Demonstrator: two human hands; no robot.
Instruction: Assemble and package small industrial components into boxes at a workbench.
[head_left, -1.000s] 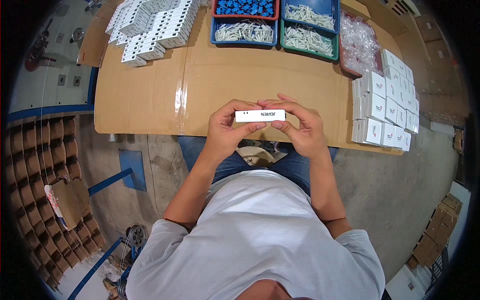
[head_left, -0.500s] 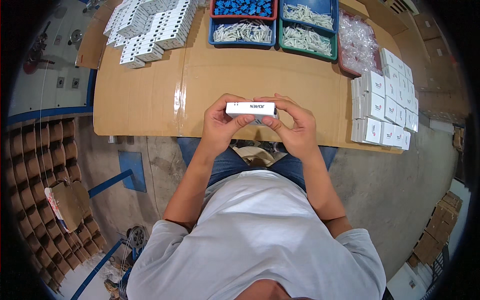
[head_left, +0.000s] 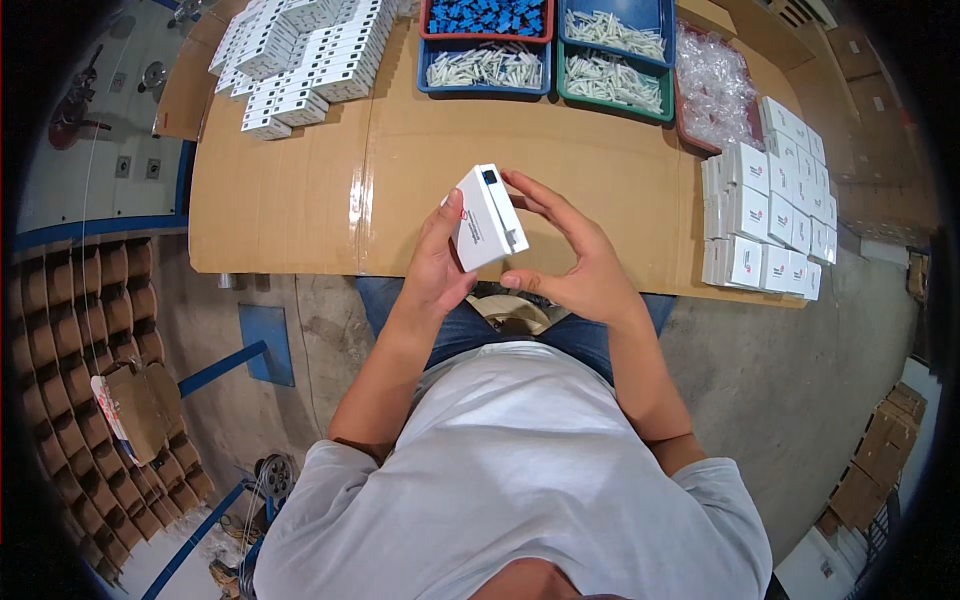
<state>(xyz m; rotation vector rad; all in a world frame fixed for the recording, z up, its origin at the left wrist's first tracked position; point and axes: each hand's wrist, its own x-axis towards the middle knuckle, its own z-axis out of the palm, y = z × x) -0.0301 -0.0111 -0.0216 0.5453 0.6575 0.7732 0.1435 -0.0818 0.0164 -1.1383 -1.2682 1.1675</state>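
A small white carton with printing on its broad face is tilted above the near part of the cardboard-covered table. My left hand grips it by its left side, thumb on the printed face. The carton's narrow end toward the right bears a dark square, and its lower corner shows what looks like a loose flap. Just right of the carton is my right hand, fingers and thumb spread in a wide curve. Its fingertips come close to the carton's edge; whether they touch it I cannot tell.
Stacked white cartons stand at the back left, more white boxes at the right edge. Along the back sit a red tray of blue parts, blue and green trays of white pieces, and a tray of clear plastic bags.
The carton has turned from lying level between both hands to a steep tilt in my left hand. My right hand has let go and opened.
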